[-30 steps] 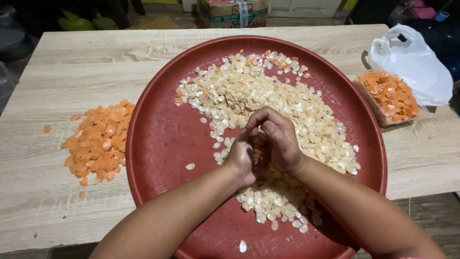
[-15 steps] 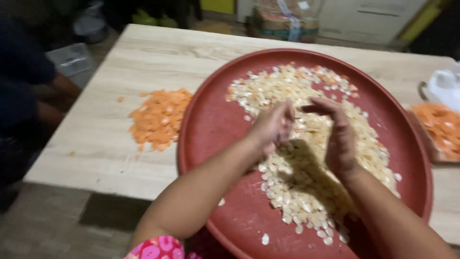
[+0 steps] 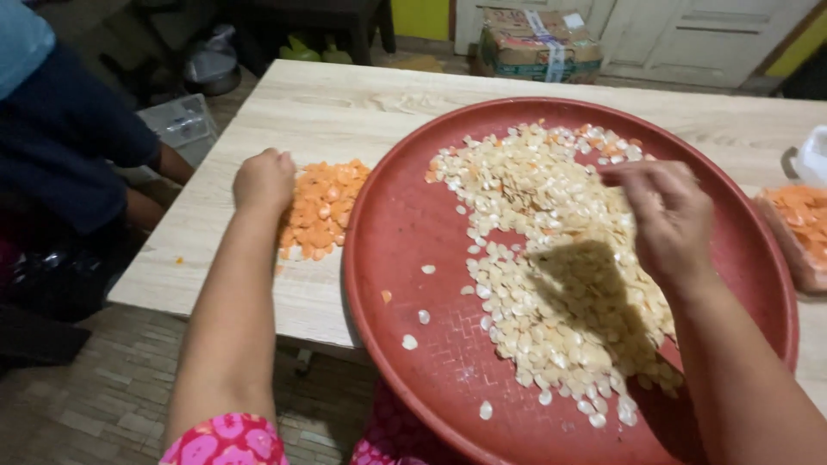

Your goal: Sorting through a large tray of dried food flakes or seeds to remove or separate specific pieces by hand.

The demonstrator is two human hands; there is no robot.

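A big round red tray [image 3: 405, 258] lies on a light wooden table [image 3: 345, 112]. A heap of pale seeds [image 3: 551, 250] covers its middle and right side. My left hand [image 3: 263, 179] is out over the table to the left of the tray, fingers curled down at the edge of an orange pile of peeled skins [image 3: 323, 207]. My right hand [image 3: 659, 215] hovers over the seed heap with fingertips pinched together; what they hold is too small to tell.
A clear bag of orange pieces [image 3: 797, 228] and a white plastic bag [image 3: 814, 155] sit at the right edge. Another person in dark clothes [image 3: 69, 146] sits at the left. A cardboard box [image 3: 538, 43] stands on the floor behind the table.
My hands were together over the seeds. Now the left hand has moved out to the orange pile and the right stays over the heap. The view has swung left.
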